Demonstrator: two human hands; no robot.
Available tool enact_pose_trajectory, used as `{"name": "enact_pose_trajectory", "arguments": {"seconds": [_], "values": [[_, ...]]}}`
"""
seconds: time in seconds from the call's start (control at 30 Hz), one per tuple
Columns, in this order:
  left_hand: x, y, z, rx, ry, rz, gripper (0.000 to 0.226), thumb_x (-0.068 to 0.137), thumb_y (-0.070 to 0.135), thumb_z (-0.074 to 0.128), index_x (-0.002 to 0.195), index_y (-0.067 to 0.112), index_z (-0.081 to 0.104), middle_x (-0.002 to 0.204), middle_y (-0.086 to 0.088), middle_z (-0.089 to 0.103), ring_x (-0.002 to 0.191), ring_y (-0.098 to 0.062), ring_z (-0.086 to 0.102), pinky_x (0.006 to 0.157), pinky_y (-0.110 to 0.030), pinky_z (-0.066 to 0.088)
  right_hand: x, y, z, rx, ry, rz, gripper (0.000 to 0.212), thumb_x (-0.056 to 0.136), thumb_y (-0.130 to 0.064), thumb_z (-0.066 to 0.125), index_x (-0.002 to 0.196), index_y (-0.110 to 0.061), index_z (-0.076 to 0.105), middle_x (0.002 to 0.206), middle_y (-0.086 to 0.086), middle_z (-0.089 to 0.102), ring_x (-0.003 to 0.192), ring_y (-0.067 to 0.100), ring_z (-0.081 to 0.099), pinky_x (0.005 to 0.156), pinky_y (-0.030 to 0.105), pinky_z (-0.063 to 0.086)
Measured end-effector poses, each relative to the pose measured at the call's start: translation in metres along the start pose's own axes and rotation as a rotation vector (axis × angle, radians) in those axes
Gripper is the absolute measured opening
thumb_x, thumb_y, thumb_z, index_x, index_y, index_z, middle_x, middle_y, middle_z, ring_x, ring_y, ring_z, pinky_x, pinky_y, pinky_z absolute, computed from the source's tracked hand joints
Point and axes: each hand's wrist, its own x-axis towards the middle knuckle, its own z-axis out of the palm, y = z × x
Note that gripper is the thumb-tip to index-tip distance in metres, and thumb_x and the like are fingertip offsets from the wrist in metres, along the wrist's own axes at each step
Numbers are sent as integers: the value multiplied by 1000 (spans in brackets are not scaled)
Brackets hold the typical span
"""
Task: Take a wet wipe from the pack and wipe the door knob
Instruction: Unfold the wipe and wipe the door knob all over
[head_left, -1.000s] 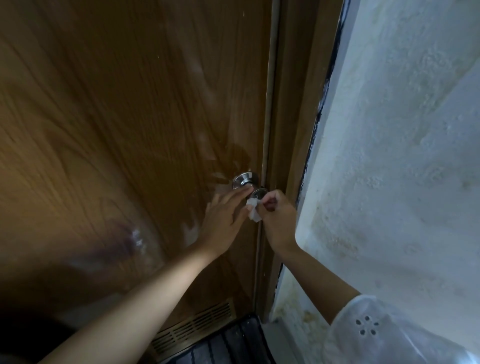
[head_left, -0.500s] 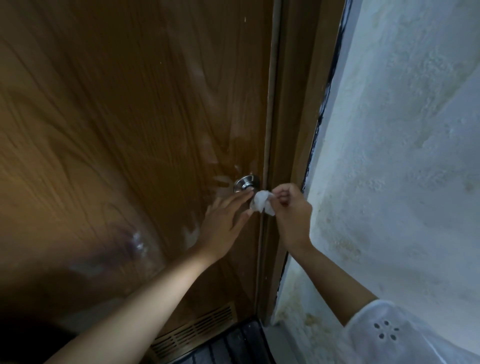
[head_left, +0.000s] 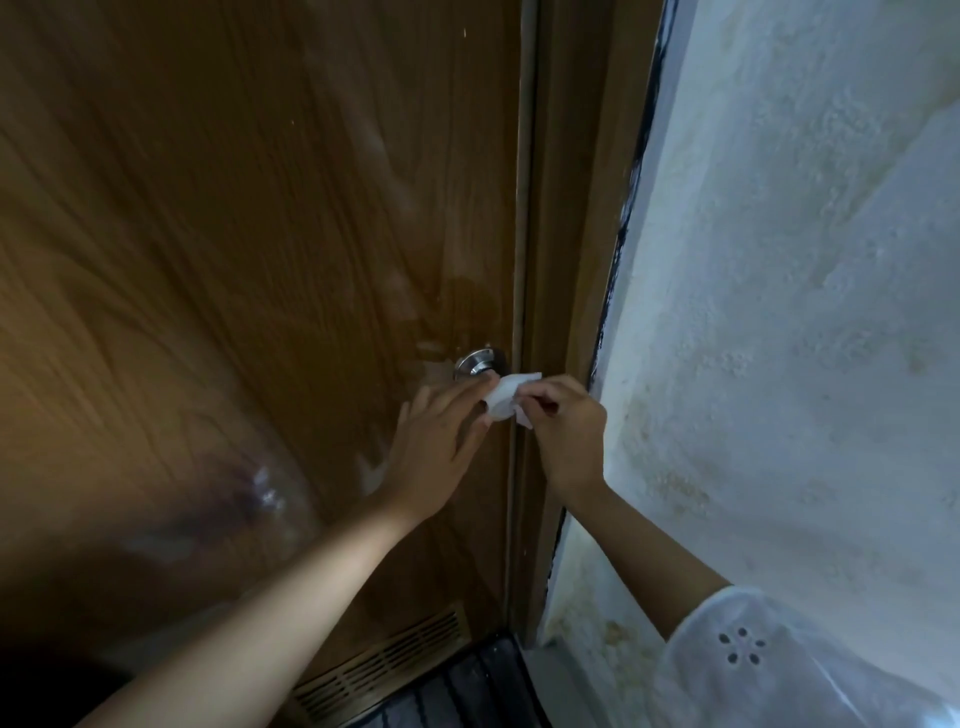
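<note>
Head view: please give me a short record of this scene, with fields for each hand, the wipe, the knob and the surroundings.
left hand: left hand with fingers straight, fingertips touching the wet wipe
right hand: right hand pinches the wet wipe
wet wipe: white, crumpled, held just below the door knob
door knob: metal, mostly uncovered, on the brown wooden door
contact of wipe with knob: cannot tell
surroundings: white rough wall on the right; vent grille low in the door

Door frame (head_left: 558, 260) close beside door knob (head_left: 479, 362)
</note>
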Motion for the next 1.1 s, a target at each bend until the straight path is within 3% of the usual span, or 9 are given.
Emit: {"name": "enact_pose_trajectory", "arguments": {"seconds": [0.13, 0.23, 0.3, 0.37, 0.5, 0.6, 0.67, 0.9, 1.1], "values": [[-1, -4, 1, 17, -16, -9, 41, 94, 35, 37, 135, 33, 38, 136, 7, 49, 121, -10, 36, 90, -26, 24, -7, 7, 11, 94, -5, 258, 16, 85, -17, 65, 97, -8, 71, 90, 0, 67, 73, 1, 51, 61, -10, 35], [-2, -7, 0, 31, -14, -24, 42, 94, 38, 35, 135, 34, 37, 135, 8, 50, 120, -10, 38, 89, -26, 25, -15, 4, 20, 269, -28, 428, 11, 82, -14, 68, 92, -13, 72, 87, -1, 70, 80, 8, 61, 81, 16, 52], [-3, -9, 0, 31, -7, -36, 41, 94, 38, 35, 135, 34, 38, 135, 8, 50, 120, -9, 38, 89, -25, 25, -21, -4, 24, 383, -69, 521, 7, 81, -14, 69, 83, -21, 70, 80, -11, 67, 89, 16, 64, 90, 36, 54], [-5, -10, 1, 25, 3, -38, 40, 95, 37, 34, 135, 34, 38, 135, 8, 51, 119, -9, 38, 87, -25, 25, -23, -11, 24, 478, -73, 539, 14, 81, -13, 69, 76, -26, 69, 79, -14, 66, 92, 18, 64, 93, 43, 52], [-6, -11, 0, -4, 29, -43, 39, 94, 35, 36, 132, 30, 43, 132, 5, 54, 118, -11, 40, 89, -26, 26, -14, -23, 17, 473, -10, 407, 11, 84, -14, 65, 92, -16, 71, 92, -2, 70, 94, 18, 65, 93, 38, 53], [-7, -12, -2, -21, 42, -44, 38, 94, 37, 37, 130, 30, 45, 131, 6, 53, 119, -10, 40, 92, -27, 28, 7, -28, 4, 302, 128, 132, 12, 85, -11, 62, 93, -10, 71, 92, 2, 68, 83, 11, 63, 77, 7, 49], [-7, -12, -3, -40, 47, -55, 39, 94, 37, 38, 132, 29, 43, 133, 6, 51, 120, -10, 39, 94, -28, 31, 23, -30, -3, 96, 116, -42, 12, 84, -9, 61, 90, -7, 72, 94, 7, 68, 77, 7, 58, 67, -2, 42], [-10, -6, -7, -152, 119, -92, 32, 91, 23, 49, 123, 17, 48, 126, -3, 51, 115, -14, 46, 94, -39, 44, 42, -31, 7, -425, -480, -324, 23, 90, -10, 53, 109, -9, 65, 115, 11, 64, 106, 26, 59, 93, 34, 47], [-7, -7, -6, -52, 145, -30, 40, 88, 14, 50, 127, 17, 45, 142, -2, 40, 124, -16, 39, 97, -31, 39, 45, -26, 5, -520, -437, -360, 23, 91, -20, 48, 97, -11, 68, 105, 9, 68, 104, 25, 57, 97, 36, 40]]}}
